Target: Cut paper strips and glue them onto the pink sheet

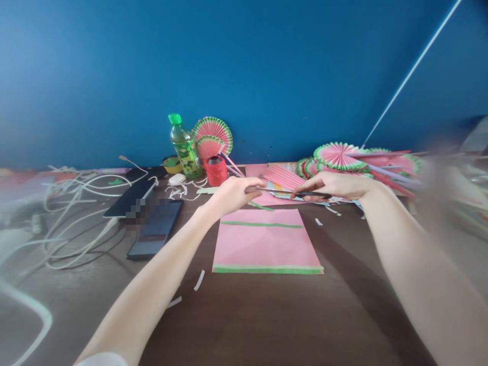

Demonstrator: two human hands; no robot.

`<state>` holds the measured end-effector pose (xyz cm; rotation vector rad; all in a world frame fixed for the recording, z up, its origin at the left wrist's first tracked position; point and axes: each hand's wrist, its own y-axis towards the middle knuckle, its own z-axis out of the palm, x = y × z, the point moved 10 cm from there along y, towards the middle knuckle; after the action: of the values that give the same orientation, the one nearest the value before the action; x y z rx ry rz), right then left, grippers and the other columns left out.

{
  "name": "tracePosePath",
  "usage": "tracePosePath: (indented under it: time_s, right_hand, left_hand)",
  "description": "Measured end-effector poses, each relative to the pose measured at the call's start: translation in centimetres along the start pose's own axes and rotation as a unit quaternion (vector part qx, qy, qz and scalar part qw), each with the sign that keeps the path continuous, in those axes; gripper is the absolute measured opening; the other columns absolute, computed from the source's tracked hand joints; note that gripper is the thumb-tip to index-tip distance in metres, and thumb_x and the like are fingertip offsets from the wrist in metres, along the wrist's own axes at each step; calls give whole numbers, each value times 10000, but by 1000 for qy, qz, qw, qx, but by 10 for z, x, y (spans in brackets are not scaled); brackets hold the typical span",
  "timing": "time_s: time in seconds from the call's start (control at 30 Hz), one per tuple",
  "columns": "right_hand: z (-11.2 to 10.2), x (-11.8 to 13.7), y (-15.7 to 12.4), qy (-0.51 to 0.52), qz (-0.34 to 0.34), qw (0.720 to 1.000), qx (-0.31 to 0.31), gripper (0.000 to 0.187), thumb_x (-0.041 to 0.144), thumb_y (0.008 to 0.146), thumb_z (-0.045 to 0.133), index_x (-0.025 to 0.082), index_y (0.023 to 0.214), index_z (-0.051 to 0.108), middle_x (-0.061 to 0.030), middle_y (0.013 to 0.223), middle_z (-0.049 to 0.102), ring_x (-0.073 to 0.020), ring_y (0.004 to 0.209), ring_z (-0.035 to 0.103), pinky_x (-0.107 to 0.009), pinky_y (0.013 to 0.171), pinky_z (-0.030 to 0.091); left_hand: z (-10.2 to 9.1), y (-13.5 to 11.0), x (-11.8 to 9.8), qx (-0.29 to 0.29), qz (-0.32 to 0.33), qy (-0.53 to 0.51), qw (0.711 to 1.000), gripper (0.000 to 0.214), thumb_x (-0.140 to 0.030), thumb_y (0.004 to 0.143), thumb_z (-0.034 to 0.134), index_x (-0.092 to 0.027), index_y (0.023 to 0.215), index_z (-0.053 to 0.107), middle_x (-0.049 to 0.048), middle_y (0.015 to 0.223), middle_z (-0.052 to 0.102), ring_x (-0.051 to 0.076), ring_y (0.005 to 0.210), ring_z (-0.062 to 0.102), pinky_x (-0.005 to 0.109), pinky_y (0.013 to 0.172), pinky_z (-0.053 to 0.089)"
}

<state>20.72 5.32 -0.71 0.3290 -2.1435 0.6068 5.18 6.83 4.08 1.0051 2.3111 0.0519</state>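
Looking over one brown tabletop point(290, 315), we saw one flat pink paper rectangle point(263, 247), probably light, easily creased, best lifted by its sides; beyond its far edge, our left hand point(235, 195) and right hand point(337, 186) grasped opposite ends of one slim dark-handled tool point(282, 191), seemingly stiff; two green strips point(263, 224) crossed the paper.

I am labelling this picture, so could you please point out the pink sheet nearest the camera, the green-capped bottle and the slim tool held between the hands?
Pink sheet point(265, 247): head view, on its bare pink middle.
Green-capped bottle point(188, 157): head view, on its patterned label.
Slim tool point(307, 193): head view, on its dark part.
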Motion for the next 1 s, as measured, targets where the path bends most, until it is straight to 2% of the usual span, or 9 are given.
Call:
tracePosePath:
  time_s: [0.3,0.47,0.6,0.8,1.0]
  right_hand:
    - [5,-4,-1,63,14,998,19,454,361,676,639,161,1082,619,-21,709,546,-58,521,390,-201,444,296]
    - [7,-3,-1,73,6,997,33,401,336,681,640,142,1032,638,-7,650,498,-61,517,382,-191,414,283]
    - [7,2,-2,56,-2,998,29,410,370,683,645,142,1023,642,10,630,469,-43,485,343,-190,405,268]
    - [6,12,-3,51,-24,998,16,452,416,663,637,123,1007,656,24,582,428,-44,469,297,-205,396,240]
    - [4,11,-2,41,-19,999,6,460,411,670,624,114,1020,653,43,525,370,-44,459,264,-212,393,187]
  left_hand:
    - [-2,1,-4,-5,10,-12,1000,212,-251,775,538,-204,960,630,6,962,676,144,877,625,210,758,428]
    - [0,0,-4,4,6,31,999,230,-260,781,520,-215,981,626,9,883,686,153,805,631,224,710,429]
    - [1,0,-4,5,9,54,999,251,-262,783,514,-220,1008,619,16,893,686,168,840,627,229,703,429]
    - [-4,1,-4,-16,0,44,999,243,-231,772,533,-223,996,629,8,934,686,163,881,624,229,741,435]
    - [-4,1,-2,-20,-1,33,999,244,-229,772,541,-219,998,633,6,934,685,156,868,626,235,776,436]
